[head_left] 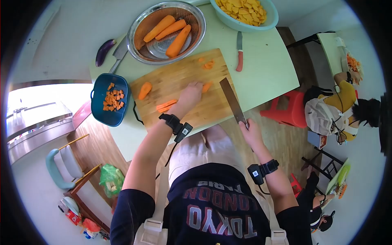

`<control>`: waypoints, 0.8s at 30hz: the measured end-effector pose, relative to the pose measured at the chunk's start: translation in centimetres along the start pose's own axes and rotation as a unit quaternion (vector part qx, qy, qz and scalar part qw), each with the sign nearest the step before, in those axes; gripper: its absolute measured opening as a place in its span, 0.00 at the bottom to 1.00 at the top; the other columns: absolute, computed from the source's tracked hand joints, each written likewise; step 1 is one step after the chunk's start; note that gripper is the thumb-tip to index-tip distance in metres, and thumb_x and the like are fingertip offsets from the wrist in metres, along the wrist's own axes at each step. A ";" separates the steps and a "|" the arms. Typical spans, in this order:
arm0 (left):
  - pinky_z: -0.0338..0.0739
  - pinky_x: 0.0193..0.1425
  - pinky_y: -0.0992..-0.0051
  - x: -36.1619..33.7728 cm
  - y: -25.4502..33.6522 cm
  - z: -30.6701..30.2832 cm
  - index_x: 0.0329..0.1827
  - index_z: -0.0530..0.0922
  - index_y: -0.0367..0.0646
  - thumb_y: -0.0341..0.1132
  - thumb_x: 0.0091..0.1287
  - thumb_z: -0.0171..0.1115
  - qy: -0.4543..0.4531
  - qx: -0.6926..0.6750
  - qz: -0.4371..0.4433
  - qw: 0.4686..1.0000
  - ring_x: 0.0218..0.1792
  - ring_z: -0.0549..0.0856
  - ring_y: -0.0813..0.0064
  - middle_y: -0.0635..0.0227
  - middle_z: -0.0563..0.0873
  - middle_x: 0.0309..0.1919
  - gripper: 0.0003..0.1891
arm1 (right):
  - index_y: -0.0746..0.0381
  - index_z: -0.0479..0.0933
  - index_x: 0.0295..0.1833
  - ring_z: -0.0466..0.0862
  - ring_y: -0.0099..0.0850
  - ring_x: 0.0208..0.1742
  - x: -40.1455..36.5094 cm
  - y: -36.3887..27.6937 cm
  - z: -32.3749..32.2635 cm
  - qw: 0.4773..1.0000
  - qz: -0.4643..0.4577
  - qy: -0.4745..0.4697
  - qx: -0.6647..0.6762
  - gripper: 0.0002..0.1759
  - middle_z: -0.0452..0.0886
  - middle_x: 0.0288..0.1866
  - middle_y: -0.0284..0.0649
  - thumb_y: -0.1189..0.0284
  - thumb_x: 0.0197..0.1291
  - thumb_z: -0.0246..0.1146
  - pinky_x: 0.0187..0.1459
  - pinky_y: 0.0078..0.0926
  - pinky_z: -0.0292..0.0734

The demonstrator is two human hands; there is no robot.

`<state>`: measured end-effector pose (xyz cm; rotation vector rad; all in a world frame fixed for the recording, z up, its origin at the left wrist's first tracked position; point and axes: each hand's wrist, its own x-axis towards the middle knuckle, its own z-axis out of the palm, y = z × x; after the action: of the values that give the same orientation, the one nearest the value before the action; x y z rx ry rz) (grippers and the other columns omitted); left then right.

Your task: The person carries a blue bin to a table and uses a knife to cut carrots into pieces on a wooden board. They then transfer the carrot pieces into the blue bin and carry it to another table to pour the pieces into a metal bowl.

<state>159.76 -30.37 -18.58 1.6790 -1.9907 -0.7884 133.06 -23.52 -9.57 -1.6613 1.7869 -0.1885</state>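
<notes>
My left hand (191,97) is closed over a piece of carrot (207,87) on the wooden cutting board (163,81); the carrot's end shows to the right of the fingers. In my right hand (250,132) is the handle of a cleaver (232,98), its blade by the board's right edge, apart from the carrot. Carrot strips (166,106) lie left of my left hand, and a carrot chunk (145,90) lies farther left. Small carrot scraps (208,65) are near the board's top right corner.
A blue basket (96,107) of carrot cubes stands left. Behind the board are a metal colander (134,51) with carrots, a bowl (245,28) of yellow slices, a red-handled knife (239,53) and an eggplant (103,52). A red stool (289,109) and two people are at right.
</notes>
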 end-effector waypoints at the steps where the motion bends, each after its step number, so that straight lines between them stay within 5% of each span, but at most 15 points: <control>1: 0.74 0.50 0.63 -0.2 -0.2 0.0 0.48 0.75 0.40 0.28 0.58 0.54 -0.002 0.000 -0.004 1.000 0.45 0.78 0.56 0.55 0.78 0.41 0.14 | 0.67 0.74 0.35 0.78 0.49 0.25 0.0 0.1 0.1 1.000 -0.003 -0.016 -0.007 0.21 0.77 0.21 0.51 0.57 0.60 0.58 0.28 0.42 0.71; 4: 0.73 0.49 0.60 -1.7 -0.1 -0.4 0.48 0.75 0.38 0.31 0.64 0.53 -0.001 -0.010 -0.037 0.999 0.44 0.77 0.50 0.53 0.77 0.43 0.12 | 0.66 0.72 0.41 0.79 0.50 0.26 -0.5 -0.8 0.3 0.999 -0.030 -0.027 -0.017 0.19 0.77 0.21 0.51 0.58 0.62 0.55 0.29 0.44 0.72; 6: 0.74 0.47 0.61 -2.5 0.8 -0.3 0.44 0.75 0.38 0.30 0.59 0.58 0.175 -0.017 -0.089 0.980 0.43 0.77 0.53 0.53 0.77 0.39 0.10 | 0.64 0.71 0.45 0.80 0.51 0.26 0.3 -2.1 0.1 0.998 -0.059 -0.013 -0.021 0.18 0.77 0.21 0.51 0.59 0.64 0.52 0.29 0.46 0.72; 12: 0.72 0.42 0.62 -3.2 1.2 0.2 0.37 0.76 0.39 0.27 0.57 0.61 0.266 -0.033 -0.045 0.962 0.38 0.76 0.53 0.56 0.76 0.35 0.06 | 0.60 0.67 0.50 0.80 0.50 0.25 0.7 -6.0 0.0 0.982 -0.119 -0.074 -0.130 0.12 0.78 0.22 0.51 0.66 0.67 0.46 0.25 0.48 0.72; 24: 0.72 0.40 0.63 -2.2 1.0 1.0 0.32 0.76 0.38 0.24 0.55 0.61 0.254 -0.024 -0.053 0.966 0.38 0.76 0.54 0.58 0.77 0.32 0.04 | 0.63 0.66 0.42 0.80 0.51 0.24 2.7 -6.2 0.8 0.955 -0.136 -0.112 -0.240 0.10 0.79 0.25 0.50 0.66 0.66 0.48 0.25 0.46 0.75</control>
<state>158.84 -27.91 -18.57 1.7534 -1.5278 -0.3792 138.71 -26.88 -7.90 -2.1705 1.4994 0.3310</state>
